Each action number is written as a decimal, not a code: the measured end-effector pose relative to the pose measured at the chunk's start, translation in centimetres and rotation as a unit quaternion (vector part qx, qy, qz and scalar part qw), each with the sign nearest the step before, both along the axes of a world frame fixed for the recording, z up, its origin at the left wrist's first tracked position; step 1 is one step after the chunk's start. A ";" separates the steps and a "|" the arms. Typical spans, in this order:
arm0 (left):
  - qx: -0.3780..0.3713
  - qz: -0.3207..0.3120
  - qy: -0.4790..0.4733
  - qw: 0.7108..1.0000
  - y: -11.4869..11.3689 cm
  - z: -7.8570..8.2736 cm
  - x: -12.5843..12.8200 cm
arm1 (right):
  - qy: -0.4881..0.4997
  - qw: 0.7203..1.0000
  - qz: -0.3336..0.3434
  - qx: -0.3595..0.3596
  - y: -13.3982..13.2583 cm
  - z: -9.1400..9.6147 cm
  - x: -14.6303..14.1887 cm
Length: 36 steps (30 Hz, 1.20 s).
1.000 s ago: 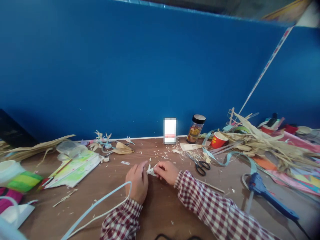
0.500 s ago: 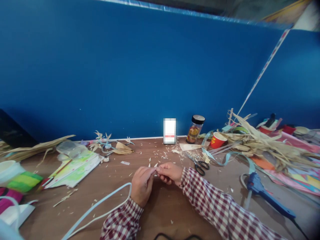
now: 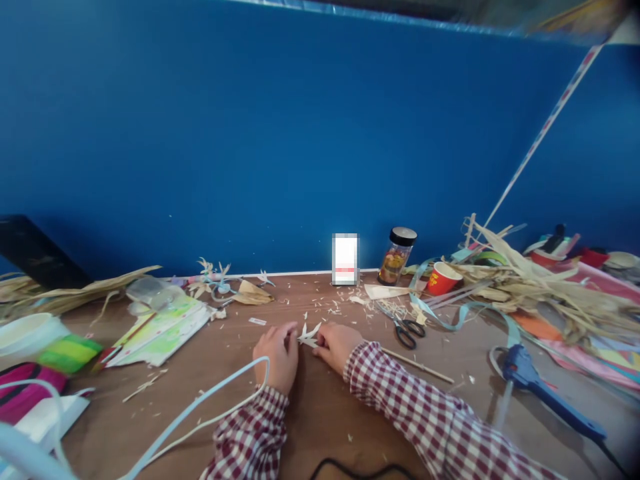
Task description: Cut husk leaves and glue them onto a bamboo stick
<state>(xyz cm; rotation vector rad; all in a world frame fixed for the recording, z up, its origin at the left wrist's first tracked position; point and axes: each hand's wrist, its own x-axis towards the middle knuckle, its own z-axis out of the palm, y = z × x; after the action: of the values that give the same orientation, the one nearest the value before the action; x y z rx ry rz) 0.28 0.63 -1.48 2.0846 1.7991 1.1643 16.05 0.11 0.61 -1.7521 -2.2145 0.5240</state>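
Between my hands is a small pale flower (image 3: pixel 309 335) with pointed petals, apparently cut from dried husk. My right hand (image 3: pixel 341 347) pinches its right side between thumb and fingertips. The curled fingers of my left hand (image 3: pixel 277 357) close on its left side, though their exact grip is partly hidden. Both hands rest low over the brown tabletop (image 3: pixel 320 413). Beyond the right hand lie black-handled scissors (image 3: pixel 411 331) among pale trimmings. A thin stick (image 3: pixel 420 365) lies beside the right sleeve.
A blue glue gun (image 3: pixel 545 387) lies at right, near a heap of dried husks (image 3: pixel 545 287) and a red paper cup (image 3: pixel 443 279). A lidded jar (image 3: pixel 397 257) stands at the back. A white curved tube (image 3: pixel 205 397) crosses in front of the left forearm. Painted paper (image 3: pixel 165 333) lies left.
My hands have moved slightly apart, and the flower's petals now show spread between them. My right forearm has shifted, uncovering the thin stick. The camera view has shifted a little.
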 end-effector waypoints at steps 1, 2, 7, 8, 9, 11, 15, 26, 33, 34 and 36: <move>-0.018 0.002 0.049 0.999 -0.2 0.2 0.1 | -0.001 1.000 0.001 -0.004 0.1 -0.1 -0.1; -0.036 0.005 0.089 0.995 -0.4 0.4 0.1 | -0.006 1.000 0.003 -0.006 0.2 -0.1 -0.1; -0.063 0.017 0.130 0.989 -0.6 0.6 0.3 | -0.029 1.000 0.002 -0.011 0.3 0.3 0.6; -0.054 0.011 0.114 0.992 -0.6 0.6 0.3 | -0.032 0.999 0.001 -0.009 0.3 0.5 0.9; -0.040 0.000 0.090 0.995 -0.5 0.5 0.3 | -0.033 0.999 0.001 -0.006 0.2 0.8 1.2; -0.007 -0.037 0.023 0.999 -0.4 0.3 0.3 | -0.034 0.999 0.004 0.001 0.2 1.4 1.7; 0.004 -0.095 -0.113 0.989 -0.3 0.4 0.6 | -0.027 0.999 0.036 0.009 0.1 2.7 2.3; -0.040 -0.184 -0.166 0.968 -0.8 0.7 1.1 | -0.071 0.980 0.175 0.066 0.2 4.4 2.7; -0.148 -0.214 -0.247 0.933 -1.0 0.3 1.3 | -0.142 0.947 0.260 0.120 0.2 5.6 3.2; -0.168 -0.216 -0.267 0.924 -1.1 0.4 1.4 | -0.147 0.944 0.268 0.122 0.2 5.6 3.2; -0.209 -0.221 -0.290 0.907 -1.2 0.6 1.6 | -0.156 0.942 0.273 0.120 0.3 5.5 3.3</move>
<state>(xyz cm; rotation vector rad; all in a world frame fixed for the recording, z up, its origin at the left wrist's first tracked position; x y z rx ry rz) 1.86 -0.58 -0.91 1.5533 1.0995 1.0070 19.37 0.37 6.14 -1.1496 -2.8573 0.0655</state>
